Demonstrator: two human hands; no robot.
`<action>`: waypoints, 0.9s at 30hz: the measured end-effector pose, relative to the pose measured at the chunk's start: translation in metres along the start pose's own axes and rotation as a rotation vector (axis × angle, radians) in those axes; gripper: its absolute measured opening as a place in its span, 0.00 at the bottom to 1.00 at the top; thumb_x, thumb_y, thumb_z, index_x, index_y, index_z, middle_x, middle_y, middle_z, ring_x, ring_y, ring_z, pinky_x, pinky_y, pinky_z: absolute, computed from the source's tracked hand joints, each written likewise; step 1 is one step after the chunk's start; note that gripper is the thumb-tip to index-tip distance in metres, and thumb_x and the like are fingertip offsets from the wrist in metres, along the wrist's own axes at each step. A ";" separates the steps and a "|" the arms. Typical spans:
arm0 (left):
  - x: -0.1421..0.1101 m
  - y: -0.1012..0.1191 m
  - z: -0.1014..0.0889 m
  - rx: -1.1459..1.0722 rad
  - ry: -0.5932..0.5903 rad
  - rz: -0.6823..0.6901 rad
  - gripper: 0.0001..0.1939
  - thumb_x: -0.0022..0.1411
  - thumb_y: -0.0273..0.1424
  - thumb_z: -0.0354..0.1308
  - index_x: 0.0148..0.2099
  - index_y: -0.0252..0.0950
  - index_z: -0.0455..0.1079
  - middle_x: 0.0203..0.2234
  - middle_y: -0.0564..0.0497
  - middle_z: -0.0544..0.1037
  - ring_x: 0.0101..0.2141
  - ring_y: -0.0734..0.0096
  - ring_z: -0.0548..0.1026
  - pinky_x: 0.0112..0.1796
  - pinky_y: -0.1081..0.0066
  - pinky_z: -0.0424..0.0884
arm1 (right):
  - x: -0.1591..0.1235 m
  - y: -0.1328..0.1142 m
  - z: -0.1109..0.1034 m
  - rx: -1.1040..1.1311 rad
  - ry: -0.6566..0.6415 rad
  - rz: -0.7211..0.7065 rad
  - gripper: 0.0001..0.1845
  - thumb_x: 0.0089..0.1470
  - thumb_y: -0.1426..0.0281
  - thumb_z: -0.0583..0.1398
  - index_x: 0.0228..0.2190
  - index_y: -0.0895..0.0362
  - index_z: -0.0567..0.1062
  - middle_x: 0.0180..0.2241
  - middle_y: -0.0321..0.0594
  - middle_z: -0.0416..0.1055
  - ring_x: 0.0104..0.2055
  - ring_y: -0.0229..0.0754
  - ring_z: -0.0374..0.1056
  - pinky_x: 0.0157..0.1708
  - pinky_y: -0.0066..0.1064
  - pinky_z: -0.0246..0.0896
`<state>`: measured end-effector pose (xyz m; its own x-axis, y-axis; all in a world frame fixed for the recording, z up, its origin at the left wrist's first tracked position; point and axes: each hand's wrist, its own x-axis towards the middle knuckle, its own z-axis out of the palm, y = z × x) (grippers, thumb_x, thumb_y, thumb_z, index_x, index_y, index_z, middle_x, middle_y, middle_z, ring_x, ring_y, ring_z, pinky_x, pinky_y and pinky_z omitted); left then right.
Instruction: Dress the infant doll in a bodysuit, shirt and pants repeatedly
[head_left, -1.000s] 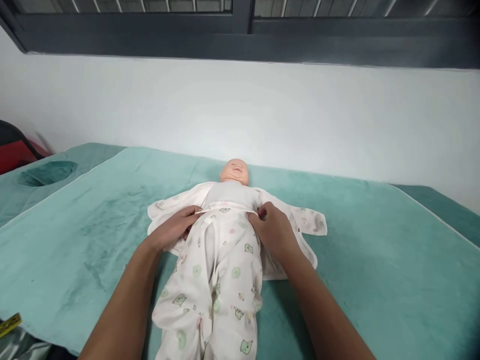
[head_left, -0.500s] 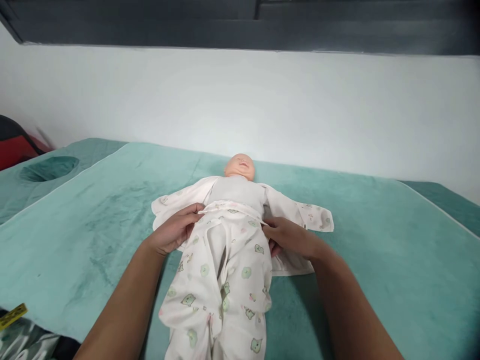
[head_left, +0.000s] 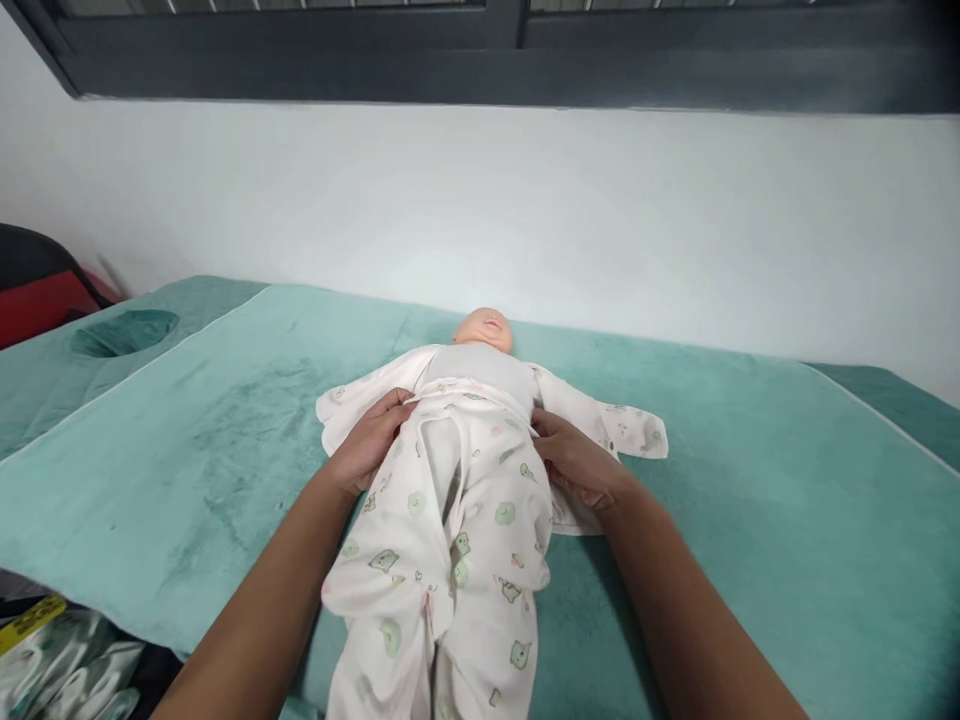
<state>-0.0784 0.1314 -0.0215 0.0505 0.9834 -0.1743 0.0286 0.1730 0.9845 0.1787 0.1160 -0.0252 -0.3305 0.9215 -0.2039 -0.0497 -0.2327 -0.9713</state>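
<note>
This looks like a small indoor treatment or care-practice room, though whether it belongs to a home, a training centre or a shop cannot be told. The main sign is the bed [head_left: 750, 520], spread with a teal plush cover [head_left: 225, 420] and marked near its far left corner by an oval hollow [head_left: 126, 333] — much like the face hole of a massage bed. A baby doll [head_left: 484, 368] in printed baby clothes [head_left: 495, 480] lies on it, which suggests infant-care practice. The bed's far side is by a plain white wall [head_left: 480, 200] — above it runs a dark window frame [head_left: 300, 60] with bars behind.
</note>
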 end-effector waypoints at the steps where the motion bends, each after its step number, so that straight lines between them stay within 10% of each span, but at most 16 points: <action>1: 0.000 0.000 0.000 0.000 -0.014 -0.008 0.18 0.53 0.47 0.61 0.34 0.38 0.65 0.25 0.57 0.71 0.25 0.73 0.69 0.24 0.74 0.63 | 0.001 0.001 0.001 0.044 -0.005 -0.005 0.22 0.42 0.72 0.65 0.43 0.55 0.75 0.33 0.37 0.76 0.30 0.38 0.69 0.28 0.29 0.64; 14: 0.002 -0.011 -0.006 -0.257 -0.210 -0.043 0.18 0.53 0.39 0.64 0.43 0.34 0.71 0.29 0.50 0.77 0.30 0.66 0.75 0.30 0.69 0.70 | -0.004 -0.002 0.000 0.124 -0.018 0.046 0.23 0.47 0.70 0.64 0.48 0.53 0.73 0.34 0.38 0.76 0.33 0.40 0.71 0.31 0.29 0.66; 27: 0.003 -0.013 -0.004 -0.325 -0.165 -0.043 0.19 0.46 0.35 0.70 0.40 0.36 0.70 0.25 0.55 0.74 0.26 0.71 0.72 0.28 0.72 0.69 | 0.004 0.009 0.007 0.104 0.013 -0.137 0.16 0.48 0.71 0.63 0.42 0.52 0.76 0.34 0.35 0.76 0.30 0.38 0.67 0.29 0.29 0.59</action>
<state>-0.0823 0.1321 -0.0349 0.2174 0.9574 -0.1901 -0.2828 0.2482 0.9265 0.1698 0.1158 -0.0336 -0.3018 0.9506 -0.0726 -0.1907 -0.1348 -0.9724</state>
